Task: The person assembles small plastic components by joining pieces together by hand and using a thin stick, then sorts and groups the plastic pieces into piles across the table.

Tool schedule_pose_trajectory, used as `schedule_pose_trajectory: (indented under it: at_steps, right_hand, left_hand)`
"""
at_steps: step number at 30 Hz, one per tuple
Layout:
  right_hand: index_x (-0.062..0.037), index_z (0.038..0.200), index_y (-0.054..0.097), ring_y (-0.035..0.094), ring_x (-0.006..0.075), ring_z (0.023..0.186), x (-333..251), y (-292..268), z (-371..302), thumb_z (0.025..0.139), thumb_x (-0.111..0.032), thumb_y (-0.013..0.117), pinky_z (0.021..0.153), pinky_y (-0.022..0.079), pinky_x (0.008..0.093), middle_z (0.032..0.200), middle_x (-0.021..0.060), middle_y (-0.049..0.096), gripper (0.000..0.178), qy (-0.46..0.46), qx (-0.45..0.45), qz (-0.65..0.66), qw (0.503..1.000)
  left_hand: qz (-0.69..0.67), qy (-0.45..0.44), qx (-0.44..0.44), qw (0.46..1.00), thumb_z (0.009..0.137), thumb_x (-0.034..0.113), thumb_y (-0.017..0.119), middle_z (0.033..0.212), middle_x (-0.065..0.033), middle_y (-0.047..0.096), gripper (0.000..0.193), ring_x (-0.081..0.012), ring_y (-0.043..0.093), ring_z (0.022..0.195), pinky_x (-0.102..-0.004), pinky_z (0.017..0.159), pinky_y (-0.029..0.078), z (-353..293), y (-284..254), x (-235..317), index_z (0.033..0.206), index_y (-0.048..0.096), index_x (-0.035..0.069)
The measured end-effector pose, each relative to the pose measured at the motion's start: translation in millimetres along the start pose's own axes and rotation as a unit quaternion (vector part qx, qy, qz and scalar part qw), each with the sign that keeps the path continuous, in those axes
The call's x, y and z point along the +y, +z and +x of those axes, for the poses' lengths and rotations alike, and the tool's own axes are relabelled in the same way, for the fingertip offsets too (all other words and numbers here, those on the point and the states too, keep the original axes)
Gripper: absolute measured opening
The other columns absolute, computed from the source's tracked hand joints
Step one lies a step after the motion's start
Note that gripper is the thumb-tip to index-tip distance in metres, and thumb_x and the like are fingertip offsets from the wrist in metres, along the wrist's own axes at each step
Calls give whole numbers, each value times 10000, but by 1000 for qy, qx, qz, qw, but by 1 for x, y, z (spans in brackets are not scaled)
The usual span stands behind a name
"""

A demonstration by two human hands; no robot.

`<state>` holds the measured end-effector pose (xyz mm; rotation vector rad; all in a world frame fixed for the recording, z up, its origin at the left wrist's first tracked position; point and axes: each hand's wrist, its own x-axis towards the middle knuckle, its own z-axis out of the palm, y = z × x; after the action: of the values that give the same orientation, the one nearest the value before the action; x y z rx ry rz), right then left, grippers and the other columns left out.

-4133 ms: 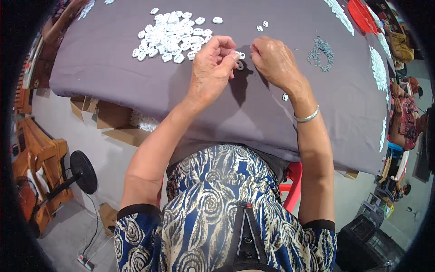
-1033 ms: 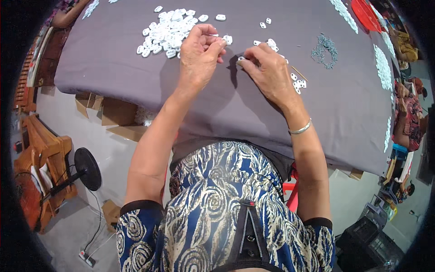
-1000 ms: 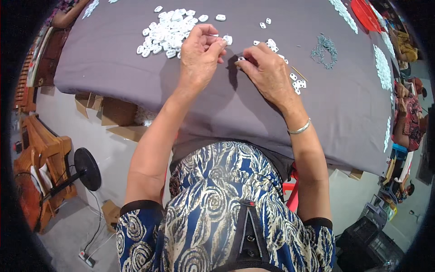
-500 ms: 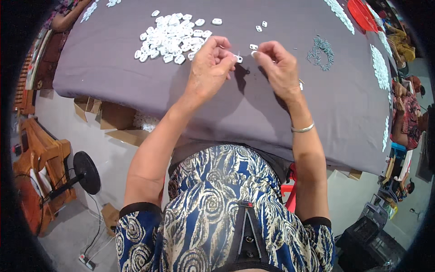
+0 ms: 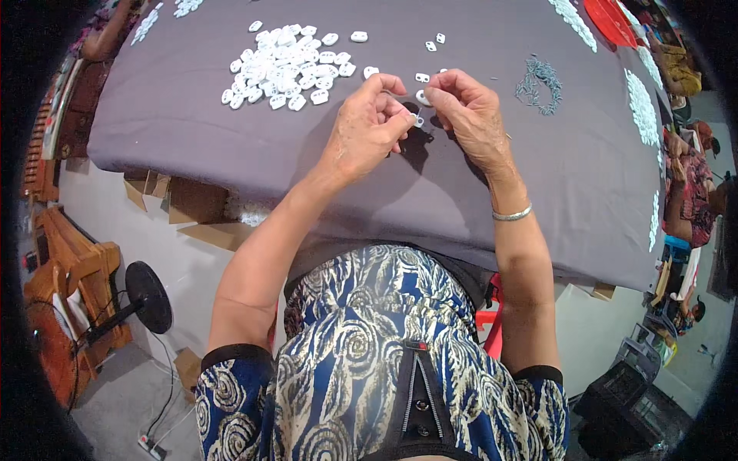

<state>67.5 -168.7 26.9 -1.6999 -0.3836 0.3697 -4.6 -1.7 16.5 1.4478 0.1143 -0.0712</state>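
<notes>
My left hand (image 5: 372, 127) pinches a small white plastic piece with holes (image 5: 417, 121) between thumb and fingertips. Just above it, a second small white piece (image 5: 422, 97) sits at the fingertips of my right hand (image 5: 469, 111), whose thumb and forefinger are pressed together. Both hands hover over the grey cloth, close together, with a narrow gap between the two pieces. Left of them lies a heap of similar white two-holed pieces (image 5: 283, 65). A loose white piece (image 5: 422, 77) rests just beyond my fingers, with two more (image 5: 430, 46) farther back.
A cluster of small slim grey-green pieces (image 5: 540, 84) lies to the right on the cloth-covered table (image 5: 569, 192). White piles (image 5: 641, 107) line the table's right edge, near a red tray (image 5: 609, 21). Cardboard boxes (image 5: 196, 201) and a black fan (image 5: 147, 296) stand at lower left. Other people sit around the table.
My left hand has moved right and slightly down with its white piece, closer to my right hand. The right hand stays nearly in place, still pinching its piece.
</notes>
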Motion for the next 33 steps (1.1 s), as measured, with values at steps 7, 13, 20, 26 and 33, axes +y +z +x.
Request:
schedule_pose_trajectory:
  at_steps: [7, 13, 20, 26, 33]
  right_hand:
    - [-6, 940, 651, 529, 26, 738, 0, 1, 0, 892, -105, 664, 637, 437, 189, 813, -47, 609, 111, 4, -10, 9, 1000]
    - [4, 949, 646, 537, 29, 751, 3, 0, 1, 892, -96, 663, 657, 451, 194, 815, -42, 611, 116, 4, -15, -6, 1000]
    - [8, 959, 643, 551, 39, 764, 1, 0, 1, 896, -94, 660, 678, 469, 204, 831, -28, 619, 122, 8, -18, -1, 1000]
    - [6, 957, 645, 561, 50, 766, 2, -1, 2, 898, -104, 657, 688, 481, 213, 833, -20, 627, 126, 5, -24, -9, 1000]
    - [5, 942, 652, 563, 55, 765, 2, 0, 1, 893, -108, 658, 688, 484, 222, 828, -17, 636, 123, 5, -12, -33, 999]
  left_hand:
    - [5, -1, 0, 1000, 873, 19, 608, 816, -23, 576, 329, -69, 552, 663, -207, 555, 492, 2, -2, -3, 1177, 486, -6]
    - [4, -1, 0, 1000, 873, 20, 608, 812, -25, 575, 324, -67, 551, 658, -207, 552, 491, 1, -1, -3, 1173, 489, -1]
    - [9, 4, -1, 1000, 879, 27, 607, 813, -26, 578, 310, -67, 550, 654, -208, 554, 492, 2, -1, -5, 1168, 498, 4]
    - [16, 4, 1, 1000, 881, 33, 609, 813, -23, 580, 311, -66, 552, 659, -207, 558, 490, 1, -1, -2, 1170, 498, 5]
    - [17, 17, 6, 1000, 875, 48, 598, 787, -33, 589, 298, -75, 565, 644, -219, 545, 493, 1, -1, -5, 1150, 497, -8]
